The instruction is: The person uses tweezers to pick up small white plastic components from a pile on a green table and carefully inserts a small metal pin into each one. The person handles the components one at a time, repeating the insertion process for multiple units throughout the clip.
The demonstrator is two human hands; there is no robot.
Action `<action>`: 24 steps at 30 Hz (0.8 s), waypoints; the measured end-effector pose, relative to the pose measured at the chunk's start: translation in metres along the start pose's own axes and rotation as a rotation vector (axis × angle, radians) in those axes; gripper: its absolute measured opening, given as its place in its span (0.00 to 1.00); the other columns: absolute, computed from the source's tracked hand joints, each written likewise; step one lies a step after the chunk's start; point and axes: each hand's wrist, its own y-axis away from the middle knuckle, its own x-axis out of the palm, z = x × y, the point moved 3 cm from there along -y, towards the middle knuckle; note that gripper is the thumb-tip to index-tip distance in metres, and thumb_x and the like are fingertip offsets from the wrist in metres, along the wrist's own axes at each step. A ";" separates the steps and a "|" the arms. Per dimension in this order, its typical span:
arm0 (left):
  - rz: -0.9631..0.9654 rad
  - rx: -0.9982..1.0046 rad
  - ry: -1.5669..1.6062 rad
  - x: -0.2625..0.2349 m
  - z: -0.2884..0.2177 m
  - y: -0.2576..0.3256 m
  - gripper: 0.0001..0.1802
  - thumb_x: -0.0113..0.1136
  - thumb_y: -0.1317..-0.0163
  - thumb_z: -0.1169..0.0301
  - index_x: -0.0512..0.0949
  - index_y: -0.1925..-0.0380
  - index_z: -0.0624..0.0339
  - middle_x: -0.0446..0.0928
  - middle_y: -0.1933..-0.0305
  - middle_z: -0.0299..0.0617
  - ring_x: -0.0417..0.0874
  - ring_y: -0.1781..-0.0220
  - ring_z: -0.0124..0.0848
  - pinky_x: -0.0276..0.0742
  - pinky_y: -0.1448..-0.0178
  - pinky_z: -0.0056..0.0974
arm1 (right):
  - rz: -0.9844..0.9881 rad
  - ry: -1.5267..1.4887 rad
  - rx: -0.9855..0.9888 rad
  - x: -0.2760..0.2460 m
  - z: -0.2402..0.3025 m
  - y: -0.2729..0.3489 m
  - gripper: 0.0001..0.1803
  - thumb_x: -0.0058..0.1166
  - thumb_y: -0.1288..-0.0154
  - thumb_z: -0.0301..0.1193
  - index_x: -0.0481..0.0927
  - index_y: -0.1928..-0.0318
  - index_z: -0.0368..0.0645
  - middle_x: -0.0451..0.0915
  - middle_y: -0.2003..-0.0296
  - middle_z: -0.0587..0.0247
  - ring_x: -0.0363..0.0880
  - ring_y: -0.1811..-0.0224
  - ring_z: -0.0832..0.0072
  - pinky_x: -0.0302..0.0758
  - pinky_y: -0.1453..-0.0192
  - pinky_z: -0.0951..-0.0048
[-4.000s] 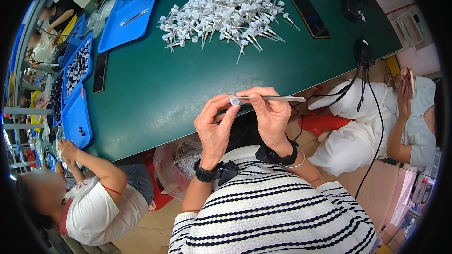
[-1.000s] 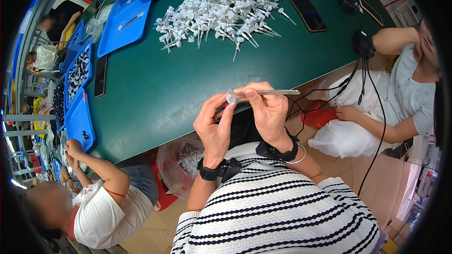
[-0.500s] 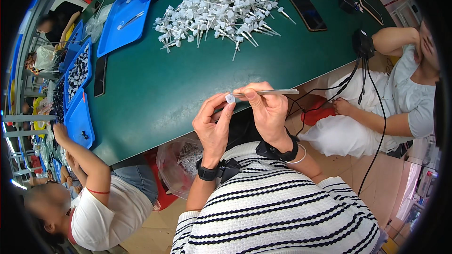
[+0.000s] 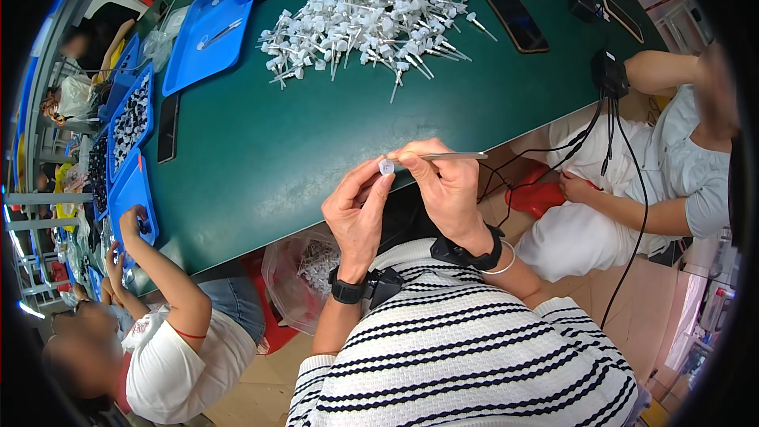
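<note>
Between the thumb and fingers of my left hand (image 4: 353,213) is a small round whitish plastic part (image 4: 387,167), its round face toward me. My right hand (image 4: 451,198) is closed on a pair of metal tweezers (image 4: 465,156). The tweezers lie nearly level, with their back end sticking out to the right. Their tips meet the upper edge of the plastic part, but my fingers partly hide the contact. Both hands are held together at the near edge of the green table (image 4: 269,142). Beyond them lies a heap of white plastic pieces with thin stems (image 4: 371,24).
A blue tray (image 4: 178,71) with another pair of tweezers (image 4: 220,34) stands at the far left. A phone (image 4: 514,20) lies right of the heap. Below the table edge is a clear bag (image 4: 288,257). Co-workers sit left and right; black cables (image 4: 581,138) hang at right.
The tweezers have slid slightly left with my right fingertips, and the plastic part has turned a little. The left co-worker's hand has moved into a blue tray. The right co-worker has shifted slightly.
</note>
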 end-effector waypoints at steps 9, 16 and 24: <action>0.017 -0.097 0.130 0.000 0.001 -0.002 0.15 0.63 0.39 0.81 0.77 0.51 0.70 0.81 0.55 0.46 0.84 0.56 0.29 0.81 0.52 0.29 | -0.020 -0.009 0.062 0.001 -0.003 0.001 0.07 0.58 0.35 0.25 0.80 0.68 0.32 0.82 0.72 0.59 0.78 0.78 0.71 0.72 0.75 0.74; 0.036 -0.110 0.163 0.000 0.003 -0.002 0.16 0.63 0.39 0.82 0.75 0.51 0.70 0.81 0.55 0.46 0.84 0.55 0.29 0.80 0.50 0.28 | -0.049 -0.031 0.020 0.001 -0.008 0.003 0.07 0.58 0.35 0.25 0.80 0.68 0.33 0.83 0.72 0.59 0.79 0.78 0.70 0.72 0.75 0.73; 0.039 -0.069 0.123 -0.001 0.005 -0.002 0.15 0.63 0.39 0.82 0.76 0.52 0.70 0.81 0.54 0.46 0.83 0.54 0.27 0.80 0.49 0.29 | 0.050 0.074 -0.024 0.001 0.000 -0.003 0.07 0.59 0.36 0.25 0.80 0.68 0.33 0.82 0.72 0.60 0.78 0.78 0.69 0.72 0.75 0.73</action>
